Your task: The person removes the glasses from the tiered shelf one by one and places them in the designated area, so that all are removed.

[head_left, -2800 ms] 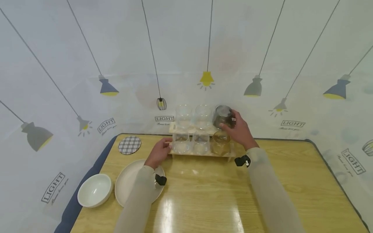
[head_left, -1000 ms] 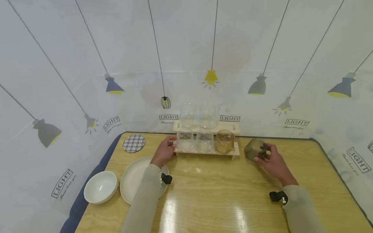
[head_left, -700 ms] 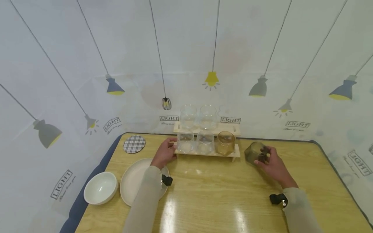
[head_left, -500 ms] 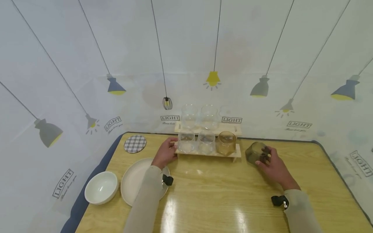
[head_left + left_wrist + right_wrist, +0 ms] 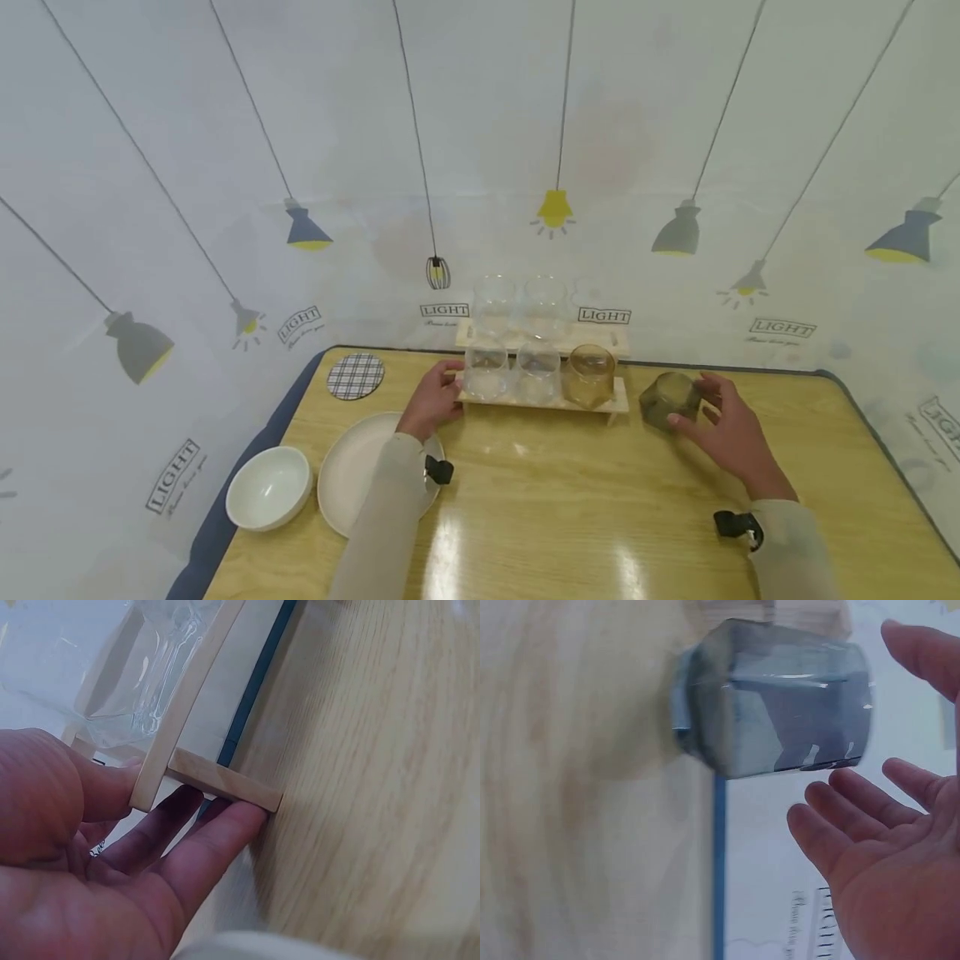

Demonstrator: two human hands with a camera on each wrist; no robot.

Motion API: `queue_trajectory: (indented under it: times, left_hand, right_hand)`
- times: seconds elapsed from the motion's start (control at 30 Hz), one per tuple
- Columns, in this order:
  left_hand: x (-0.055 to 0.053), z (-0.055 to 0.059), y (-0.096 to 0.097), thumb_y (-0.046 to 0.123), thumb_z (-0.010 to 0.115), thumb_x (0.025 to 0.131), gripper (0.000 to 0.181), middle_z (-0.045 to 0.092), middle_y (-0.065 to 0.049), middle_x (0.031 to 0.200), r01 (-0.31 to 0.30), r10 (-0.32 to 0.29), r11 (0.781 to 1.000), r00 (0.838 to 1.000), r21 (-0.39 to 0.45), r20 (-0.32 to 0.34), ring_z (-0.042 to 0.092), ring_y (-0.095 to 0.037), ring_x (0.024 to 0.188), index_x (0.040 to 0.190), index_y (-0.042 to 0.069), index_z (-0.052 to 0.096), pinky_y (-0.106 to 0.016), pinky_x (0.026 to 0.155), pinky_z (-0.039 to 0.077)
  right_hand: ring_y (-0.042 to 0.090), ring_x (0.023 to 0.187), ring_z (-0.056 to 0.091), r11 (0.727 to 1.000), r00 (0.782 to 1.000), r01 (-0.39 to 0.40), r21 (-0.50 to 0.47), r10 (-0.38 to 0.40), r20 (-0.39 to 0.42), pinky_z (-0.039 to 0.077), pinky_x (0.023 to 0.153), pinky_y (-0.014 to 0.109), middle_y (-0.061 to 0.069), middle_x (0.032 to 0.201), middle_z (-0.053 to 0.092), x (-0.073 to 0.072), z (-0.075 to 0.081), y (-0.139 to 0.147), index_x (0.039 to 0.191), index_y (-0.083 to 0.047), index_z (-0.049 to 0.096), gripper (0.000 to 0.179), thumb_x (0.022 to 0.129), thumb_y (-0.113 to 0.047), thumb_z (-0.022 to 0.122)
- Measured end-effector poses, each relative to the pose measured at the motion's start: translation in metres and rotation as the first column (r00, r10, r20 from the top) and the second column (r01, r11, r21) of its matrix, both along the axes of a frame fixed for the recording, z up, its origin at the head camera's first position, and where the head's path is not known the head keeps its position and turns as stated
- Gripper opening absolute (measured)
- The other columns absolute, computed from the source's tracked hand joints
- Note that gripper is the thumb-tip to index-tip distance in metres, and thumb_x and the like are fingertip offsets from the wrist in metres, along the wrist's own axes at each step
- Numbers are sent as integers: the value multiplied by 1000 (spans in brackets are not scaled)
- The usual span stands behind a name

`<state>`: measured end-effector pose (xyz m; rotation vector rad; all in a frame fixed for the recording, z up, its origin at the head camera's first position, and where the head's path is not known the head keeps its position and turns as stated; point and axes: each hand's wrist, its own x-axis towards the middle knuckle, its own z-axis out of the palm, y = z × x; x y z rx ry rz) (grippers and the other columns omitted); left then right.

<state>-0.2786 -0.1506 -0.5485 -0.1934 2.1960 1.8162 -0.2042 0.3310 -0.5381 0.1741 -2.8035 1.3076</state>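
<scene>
Left hand [image 5: 432,402] pinched the rack [image 5: 622,397] by its left end, presumably steadying it, and right hand [image 5: 732,427], fingers spread, gripped nothing! Smoky glass [image 5: 666,408] stood alongside, near the table's [image 5: 547,500] far edge.

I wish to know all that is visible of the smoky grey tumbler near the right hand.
The smoky grey tumbler looks like tinted, see-through glass, with angular facets low on its body and a rounder mouth. It appears to stand upright on the wooden table, to the right of the wooden rack. The right hand is beside it; the right wrist view shows a gap between them.
</scene>
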Motion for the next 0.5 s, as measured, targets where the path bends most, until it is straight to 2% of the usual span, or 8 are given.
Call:
queue_trajectory:
  times: [0.2,0.33,0.5]
  left_hand:
    - [3,3,4,12,47,112,37,56,-19,151,-2,2,1000,1000,-24,-7,67,-31,122,148,16,53,-43,89,62]
    - [5,6,4,12,47,112,37,55,-20,153,-5,5,1000,1000,-18,3,66,-34,125,149,16,52,-46,92,61]
    - [5,4,4,11,46,113,36,54,-20,153,-10,10,1000,1000,-13,16,65,-32,124,148,16,52,-43,87,61]
  right_hand:
    - [54,144,41,999,991,11,48,-4,-133,42,111,66,30,160,41,6,20,-6,163,-1,28,86,100,-35,75]
    - [49,142,46,999,973,12,33,-4,-232,43,109,64,25,156,48,4,32,-20,158,-3,39,75,98,-27,78]
    - [43,138,52,1000,947,-1,17,6,-320,44,109,62,21,150,56,-4,46,-42,152,-2,47,64,99,-21,77]
